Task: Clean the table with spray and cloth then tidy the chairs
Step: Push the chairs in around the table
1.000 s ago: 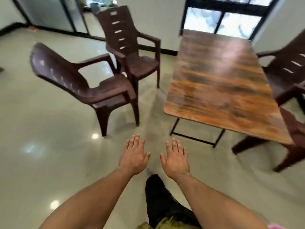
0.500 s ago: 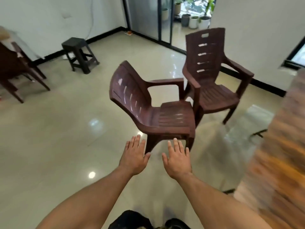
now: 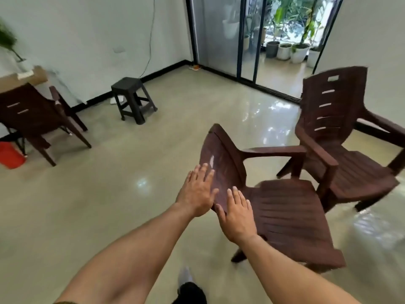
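Observation:
A dark brown plastic armchair (image 3: 282, 211) stands just in front of me, its backrest toward my hands and its seat facing right. My left hand (image 3: 198, 193) is flat with straight fingers at the left edge of the backrest. My right hand (image 3: 237, 216) is flat too, over the lower backrest near the seat. Neither hand holds anything. A second brown armchair (image 3: 341, 137) stands right behind the first, touching or nearly touching it. The table, spray and cloth are out of view.
A third brown chair (image 3: 37, 119) stands at the far left by a desk edge (image 3: 24, 79) and a red bucket (image 3: 9, 155). A black plastic stool (image 3: 132, 98) is near the back wall. Glass doors (image 3: 247, 36) lie beyond. My foot (image 3: 189, 290) shows below.
The view has swung left, away from the wooden table. I have come closer to the nearest chair, and both flat hands now reach its backrest.

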Demonstrator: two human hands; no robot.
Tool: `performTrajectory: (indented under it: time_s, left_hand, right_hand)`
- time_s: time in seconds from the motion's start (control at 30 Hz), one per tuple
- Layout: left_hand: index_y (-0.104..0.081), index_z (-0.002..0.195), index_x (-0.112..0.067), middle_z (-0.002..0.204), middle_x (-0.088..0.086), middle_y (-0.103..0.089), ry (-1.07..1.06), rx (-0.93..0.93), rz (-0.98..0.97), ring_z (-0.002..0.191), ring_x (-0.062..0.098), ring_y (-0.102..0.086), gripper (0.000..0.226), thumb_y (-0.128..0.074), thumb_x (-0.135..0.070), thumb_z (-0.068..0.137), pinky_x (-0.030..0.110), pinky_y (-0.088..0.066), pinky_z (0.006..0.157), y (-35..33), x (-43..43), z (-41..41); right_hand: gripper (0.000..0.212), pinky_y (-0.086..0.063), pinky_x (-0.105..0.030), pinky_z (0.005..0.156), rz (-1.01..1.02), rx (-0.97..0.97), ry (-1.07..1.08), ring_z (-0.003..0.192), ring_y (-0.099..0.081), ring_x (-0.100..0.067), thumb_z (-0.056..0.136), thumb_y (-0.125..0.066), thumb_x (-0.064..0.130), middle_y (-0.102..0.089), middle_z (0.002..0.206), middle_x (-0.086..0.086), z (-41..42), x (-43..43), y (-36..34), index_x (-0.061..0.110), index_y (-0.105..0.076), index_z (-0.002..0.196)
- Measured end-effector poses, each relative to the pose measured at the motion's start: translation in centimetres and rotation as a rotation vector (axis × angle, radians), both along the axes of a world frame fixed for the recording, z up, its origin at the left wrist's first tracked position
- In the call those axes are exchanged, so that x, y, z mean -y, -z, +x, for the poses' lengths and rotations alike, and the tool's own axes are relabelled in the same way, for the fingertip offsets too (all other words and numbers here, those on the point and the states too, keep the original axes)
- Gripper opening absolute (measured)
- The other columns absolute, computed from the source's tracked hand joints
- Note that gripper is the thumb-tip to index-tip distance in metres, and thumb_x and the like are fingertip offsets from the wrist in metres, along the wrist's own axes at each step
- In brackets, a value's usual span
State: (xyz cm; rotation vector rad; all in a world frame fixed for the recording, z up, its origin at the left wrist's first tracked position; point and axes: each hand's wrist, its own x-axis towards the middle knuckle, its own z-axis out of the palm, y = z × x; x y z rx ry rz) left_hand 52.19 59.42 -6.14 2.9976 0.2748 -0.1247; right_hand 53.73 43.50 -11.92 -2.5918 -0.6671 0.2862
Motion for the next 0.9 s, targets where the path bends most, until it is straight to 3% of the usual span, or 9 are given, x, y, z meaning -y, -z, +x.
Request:
performTrajectory:
  time_s: [0.07, 0.2, 0.3, 0.5, 0.73, 0.9]
  left_hand:
    - [-0.009, 0.161, -0.017, 0.170, 0.009, 0.002, 0.111, -0.026, 0.016, 0.156, 0.028, 0.004, 0.069, -0.032, -0.048, 0.104, 0.043, -0.002, 0.126, -0.7, -3.6, 2.4]
    - [-0.009, 0.162, -0.017, 0.170, 0.008, 0.002, 0.341, -0.107, 0.051, 0.157, 0.026, 0.003, 0.068, -0.028, -0.050, 0.105, 0.043, -0.006, 0.127, 0.1, -9.9, 8.9]
    - [-0.006, 0.162, -0.017, 0.170, 0.008, 0.005, 0.515, -0.150, 0.101, 0.156, 0.023, 0.007, 0.069, -0.025, -0.052, 0.105, 0.042, -0.008, 0.127, 0.9, -11.7, 13.0]
    - [-0.001, 0.162, -0.022, 0.169, 0.004, 0.011, 0.776, -0.222, 0.182, 0.155, 0.019, 0.015, 0.072, -0.017, -0.060, 0.103, 0.043, 0.003, 0.127, 2.3, -13.5, 20.4]
    - [-0.002, 0.161, -0.025, 0.168, 0.001, 0.012, 1.054, -0.237, 0.201, 0.153, 0.018, 0.019, 0.076, -0.011, -0.068, 0.099, 0.045, 0.009, 0.126, 3.7, -15.0, 25.0]
    - [-0.005, 0.162, -0.027, 0.168, 0.000, 0.013, 1.311, -0.216, 0.141, 0.154, 0.016, 0.019, 0.077, -0.010, -0.070, 0.098, 0.045, 0.009, 0.126, 4.9, -14.0, 27.4]
  right_hand:
    - [0.095, -0.008, -0.042, 0.125, 0.032, -0.034, 0.034, 0.155, -0.004, -0.019, 0.084, -0.003, 0.074, -0.006, 0.169, -0.002, 1.7, -4.2, -0.3, 0.018, -0.012, 0.161]
    - [0.088, -0.007, -0.045, 0.126, 0.063, -0.139, 0.107, 0.155, 0.002, -0.017, 0.095, -0.032, 0.070, 0.000, 0.169, -0.002, 4.8, -10.6, -0.7, 0.018, -0.005, 0.161]
    - [0.089, -0.006, -0.046, 0.126, 0.069, -0.184, 0.178, 0.155, 0.005, -0.016, 0.095, -0.035, 0.069, 0.000, 0.169, -0.004, 6.8, -12.8, -0.2, 0.019, -0.004, 0.161]
    - [0.092, -0.016, -0.045, 0.125, 0.182, -0.306, 0.343, 0.155, -0.002, -0.016, 0.088, -0.042, 0.074, -0.012, 0.168, -0.006, 11.3, -14.6, 1.7, 0.022, -0.017, 0.160]
    - [0.103, -0.001, -0.040, 0.126, 0.065, -0.381, 0.402, 0.154, 0.010, -0.013, 0.086, -0.040, 0.080, 0.009, 0.168, 0.002, 12.3, -15.4, 0.8, 0.022, 0.002, 0.161]
    - [0.115, -0.011, -0.039, 0.126, 0.185, -0.597, 0.639, 0.154, 0.004, -0.010, 0.074, -0.053, 0.083, 0.009, 0.168, 0.009, 12.1, -16.1, 0.1, 0.029, 0.000, 0.161]
